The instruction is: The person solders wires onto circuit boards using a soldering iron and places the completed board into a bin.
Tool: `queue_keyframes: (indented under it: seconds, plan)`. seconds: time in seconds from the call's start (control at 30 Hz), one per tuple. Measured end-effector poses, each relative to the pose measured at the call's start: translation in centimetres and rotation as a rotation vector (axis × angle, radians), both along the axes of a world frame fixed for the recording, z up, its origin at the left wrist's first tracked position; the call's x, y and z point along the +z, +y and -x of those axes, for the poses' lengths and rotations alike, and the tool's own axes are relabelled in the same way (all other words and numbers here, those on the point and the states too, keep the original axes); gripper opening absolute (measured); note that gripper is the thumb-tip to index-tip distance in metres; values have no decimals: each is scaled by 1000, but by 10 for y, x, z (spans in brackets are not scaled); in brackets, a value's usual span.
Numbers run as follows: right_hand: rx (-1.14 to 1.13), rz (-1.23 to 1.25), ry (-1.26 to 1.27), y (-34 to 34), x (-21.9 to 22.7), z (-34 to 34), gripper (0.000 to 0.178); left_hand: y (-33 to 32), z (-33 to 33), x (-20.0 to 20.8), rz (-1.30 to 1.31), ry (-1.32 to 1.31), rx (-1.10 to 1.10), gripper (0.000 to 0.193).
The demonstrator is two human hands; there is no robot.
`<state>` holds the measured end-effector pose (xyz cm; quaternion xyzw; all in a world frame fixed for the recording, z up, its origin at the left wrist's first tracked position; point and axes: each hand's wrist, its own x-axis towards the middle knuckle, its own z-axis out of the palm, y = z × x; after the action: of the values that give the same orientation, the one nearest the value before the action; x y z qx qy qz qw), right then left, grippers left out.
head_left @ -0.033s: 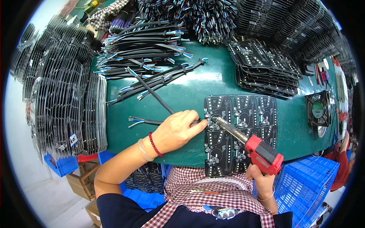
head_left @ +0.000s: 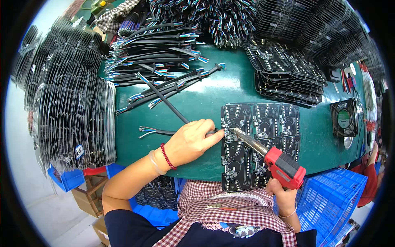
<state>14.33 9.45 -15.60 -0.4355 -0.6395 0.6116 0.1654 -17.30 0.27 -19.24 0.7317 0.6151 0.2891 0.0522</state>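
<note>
Where the cable [head_left: 164, 132] meets the left edge of the board [head_left: 263, 136], the left hand [head_left: 191, 142] pinches its black sheath between thumb and fingers and holds it flat on the green table [head_left: 205, 99]. Coloured wire ends fan out behind the hand, to its left. The right hand [head_left: 282, 195] is closed round the grip of the red soldering gun [head_left: 284, 166], whose metal tip rests at the same board edge, just beside the left fingertips. More cables [head_left: 160, 53] lie piled farther back. Stacked boards [head_left: 288, 70] sit at the back right, a small fan [head_left: 345, 117] at the right edge, and a blue crate [head_left: 333, 206] below the table.
</note>
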Motion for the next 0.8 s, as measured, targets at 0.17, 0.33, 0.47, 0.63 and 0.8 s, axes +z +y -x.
queue_keyframes:
  seconds: [0.17, 0.33, 0.47, 0.63, 0.8]
  plan:
    - [4, -12, -40, -3, -5, -3, 20, 0, 0, 0, -4, -12, 9, 29]
    - [58, -34, -29, -3, -5, -2, 21, 0, 0, 0, -6, 23, 3, 28]
    - [65, -54, -49, -4, -3, 1, 17, -1, 0, 0, -15, 23, 1, 28]
    - [115, -64, -2, 1, 0, 3, 13, 0, 0, 1, -11, 38, 5, 27]
    - [116, -141, -30, 1, 2, 1, 8, -1, -1, 1, 6, 44, 11, 27]
